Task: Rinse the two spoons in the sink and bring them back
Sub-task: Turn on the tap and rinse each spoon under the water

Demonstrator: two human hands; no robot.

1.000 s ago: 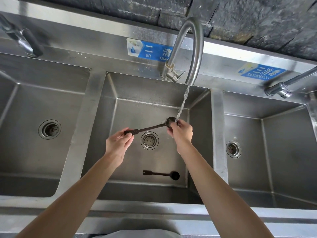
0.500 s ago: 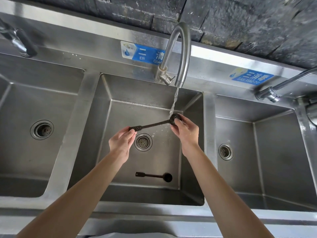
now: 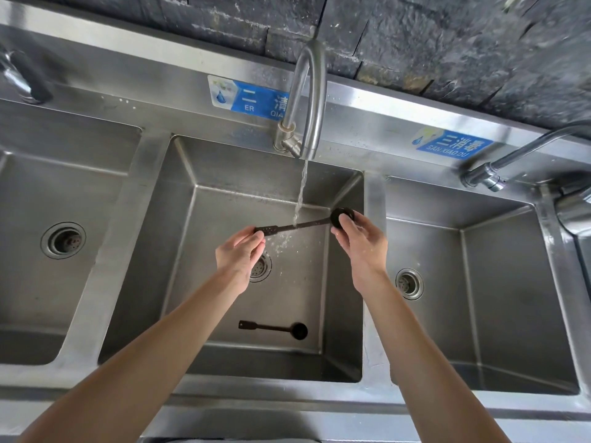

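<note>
I hold a dark long-handled spoon (image 3: 307, 224) level over the middle sink basin (image 3: 224, 174). My left hand (image 3: 238, 255) pinches the handle's end and my right hand (image 3: 359, 239) grips the round bowl. Water from the curved faucet (image 3: 308, 91) runs onto the middle of the handle and splashes below. A second dark spoon (image 3: 275, 328) lies flat on the basin floor near the front wall, bowl to the right.
The basin's drain (image 3: 263, 266) sits partly behind my left hand. Steel basins flank it at left (image 3: 64, 187) and right (image 3: 495, 282), each with a drain. Another tap (image 3: 489, 177) reaches in from the right. Blue labels (image 3: 252, 99) are stuck on the backsplash.
The held spoon has shifted to the right, so the stream now falls on its handle instead of its bowl. The view has also drifted, moving the sink leftward in frame.
</note>
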